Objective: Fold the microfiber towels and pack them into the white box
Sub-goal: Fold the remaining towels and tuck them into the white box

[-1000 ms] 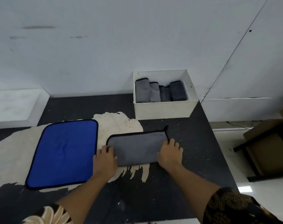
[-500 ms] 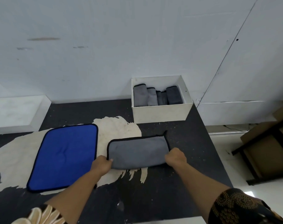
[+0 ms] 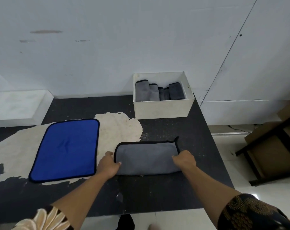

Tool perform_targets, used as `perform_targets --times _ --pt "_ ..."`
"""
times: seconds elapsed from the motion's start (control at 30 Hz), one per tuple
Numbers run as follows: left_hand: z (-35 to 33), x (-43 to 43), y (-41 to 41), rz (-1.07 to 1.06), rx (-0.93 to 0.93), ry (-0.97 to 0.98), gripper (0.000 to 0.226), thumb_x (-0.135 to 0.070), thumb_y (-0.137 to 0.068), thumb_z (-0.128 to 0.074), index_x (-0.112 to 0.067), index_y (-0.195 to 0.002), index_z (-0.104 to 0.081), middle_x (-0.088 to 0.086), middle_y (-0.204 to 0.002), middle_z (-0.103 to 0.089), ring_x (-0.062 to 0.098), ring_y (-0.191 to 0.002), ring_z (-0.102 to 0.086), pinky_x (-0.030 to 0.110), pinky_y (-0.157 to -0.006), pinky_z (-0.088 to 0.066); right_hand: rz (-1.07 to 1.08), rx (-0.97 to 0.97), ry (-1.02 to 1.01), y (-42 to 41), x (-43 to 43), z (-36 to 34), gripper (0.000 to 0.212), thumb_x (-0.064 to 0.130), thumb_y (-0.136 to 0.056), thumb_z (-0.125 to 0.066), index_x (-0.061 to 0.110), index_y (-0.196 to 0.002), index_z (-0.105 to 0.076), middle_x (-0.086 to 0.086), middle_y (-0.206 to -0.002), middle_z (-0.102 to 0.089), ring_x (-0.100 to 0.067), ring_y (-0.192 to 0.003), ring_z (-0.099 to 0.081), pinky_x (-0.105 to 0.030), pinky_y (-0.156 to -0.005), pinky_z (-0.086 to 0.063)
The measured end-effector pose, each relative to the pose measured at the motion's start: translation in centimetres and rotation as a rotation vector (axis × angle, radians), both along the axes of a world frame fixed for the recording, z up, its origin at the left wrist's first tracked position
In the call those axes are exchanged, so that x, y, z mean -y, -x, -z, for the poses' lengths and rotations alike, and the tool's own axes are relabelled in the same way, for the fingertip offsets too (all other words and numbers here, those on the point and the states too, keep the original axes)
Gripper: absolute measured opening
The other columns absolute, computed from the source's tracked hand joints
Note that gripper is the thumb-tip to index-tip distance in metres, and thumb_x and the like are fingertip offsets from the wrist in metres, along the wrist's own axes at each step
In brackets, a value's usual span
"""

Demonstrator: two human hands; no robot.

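A grey towel (image 3: 145,156) with black trim lies folded on the black table (image 3: 157,193), in front of me. My left hand (image 3: 108,165) grips its left end with the thumb on top. At the right end, my right hand (image 3: 184,159) grips the towel with curled fingers. A blue towel (image 3: 66,149) lies flat and unfolded to the left. The white box (image 3: 164,109) stands at the table's back right and holds several folded grey towels (image 3: 159,92) on edge.
The table's right edge runs just right of the box and my right hand. A wall rises directly behind the table. A white ledge (image 3: 16,107) sits at the back left. A dark low frame with cardboard (image 3: 272,150) stands on the floor at right.
Both hands went from lying flat on the grey towel's near corners to gripping its left and right ends. The towel sits a little nearer the table's front.
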State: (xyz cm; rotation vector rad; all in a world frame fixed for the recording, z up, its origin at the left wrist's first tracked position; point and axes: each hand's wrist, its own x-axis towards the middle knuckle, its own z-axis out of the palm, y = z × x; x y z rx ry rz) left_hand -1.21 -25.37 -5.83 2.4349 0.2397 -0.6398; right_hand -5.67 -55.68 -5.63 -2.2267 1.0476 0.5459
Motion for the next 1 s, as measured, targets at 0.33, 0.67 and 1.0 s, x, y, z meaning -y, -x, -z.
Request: perform_targets --times 0.33,0.67,1.0 --pt "-1.8 5.9 0.7 0.099 0.155 0.249 0.048 -0.035 -0.092 -0.061 -0.021 -0.137 -0.048 -0.004 -0.114 -0.061 0.013 -0.105 -0.059 0.028 -0.093 -0.047 -0.031 0.299 -0.021 -0.5 -1.8 -1.8 0.004 0.016 -0.082 -0.06 0.017 -0.086 -0.06 0.005 -0.075 -0.058 -0.01 -0.065 -0.051 -0.024 -0.051 -0.036" --pt "-2.4 10.8 -0.4 -0.238 -0.08 0.678 0.034 -0.043 -0.092 -0.06 -0.014 -0.107 -0.069 0.003 -0.104 -0.072 0.017 -0.099 -0.066 0.031 -0.083 -0.052 -0.258 0.374 -0.672 -1.0 -6.5 -4.6 0.015 0.018 -0.1 -0.053 0.013 -0.099 -0.067 -0.006 -0.1 -0.072 -0.019 -0.082 -0.072 -0.028 -0.063 -0.056" --pt "-0.9 7.9 -0.5 -0.322 0.267 0.39 0.01 -0.024 -0.098 -0.05 -0.021 -0.102 -0.059 -0.003 -0.094 -0.064 0.02 -0.09 -0.061 0.027 -0.065 -0.041 -0.078 0.313 -0.445 0.2 -4.7 -1.9 0.008 0.02 -0.094 -0.059 0.023 -0.088 -0.064 0.002 -0.087 -0.072 -0.012 -0.068 -0.07 -0.025 -0.055 -0.055"
